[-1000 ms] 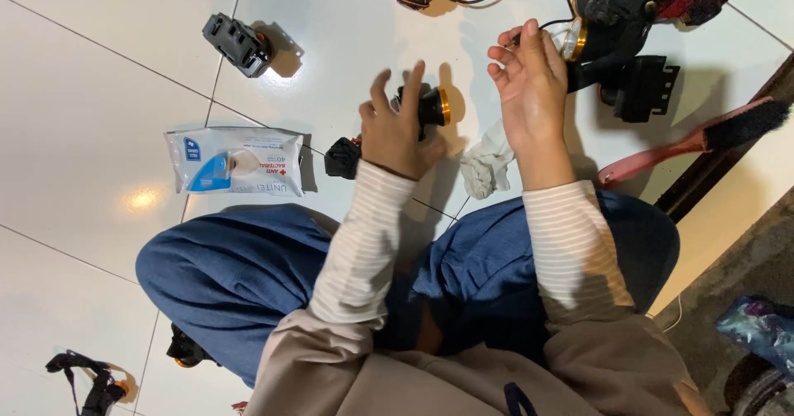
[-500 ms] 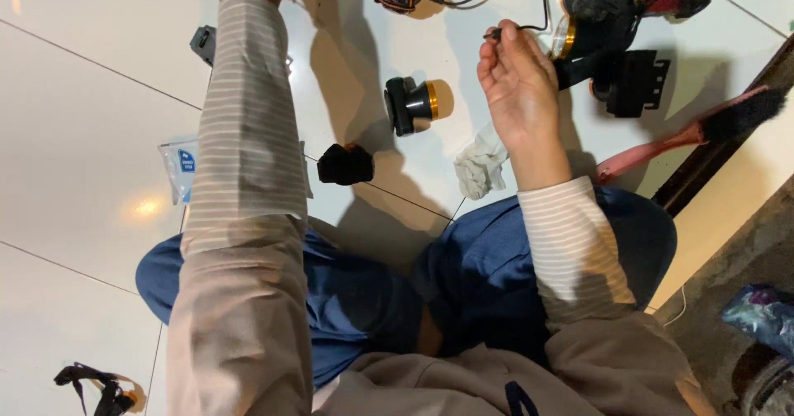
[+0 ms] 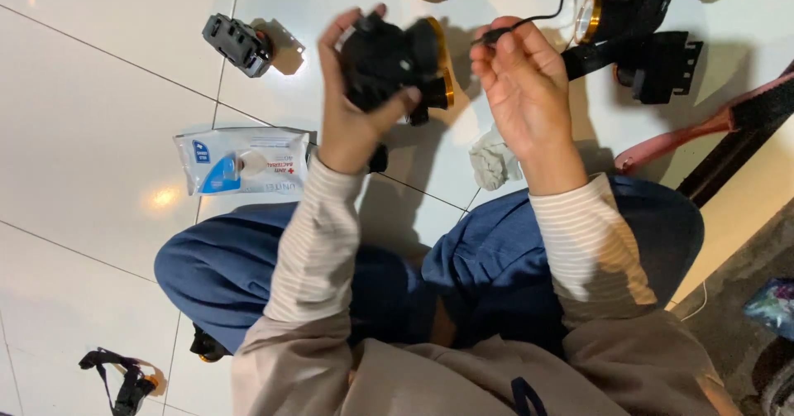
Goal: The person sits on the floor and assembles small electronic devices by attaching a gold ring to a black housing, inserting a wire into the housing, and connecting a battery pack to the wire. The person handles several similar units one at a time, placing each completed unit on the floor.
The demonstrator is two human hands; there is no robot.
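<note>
In the left hand [image 3: 351, 114], a black gold-ringed lamp housing [image 3: 397, 64].

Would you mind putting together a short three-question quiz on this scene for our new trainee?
1. True or false: the left hand holds a black part with a gold ring above the floor.
2. What does the right hand pinch between its fingertips? A) a thin black cable B) a white cloth C) a red brush
3. Fill in: the packet of wipes lies on the white tiled floor beside the person's ____ knee.

Key:
1. True.
2. A, the cable; the crumpled white cloth lies on the floor below that hand.
3. Left.
</note>
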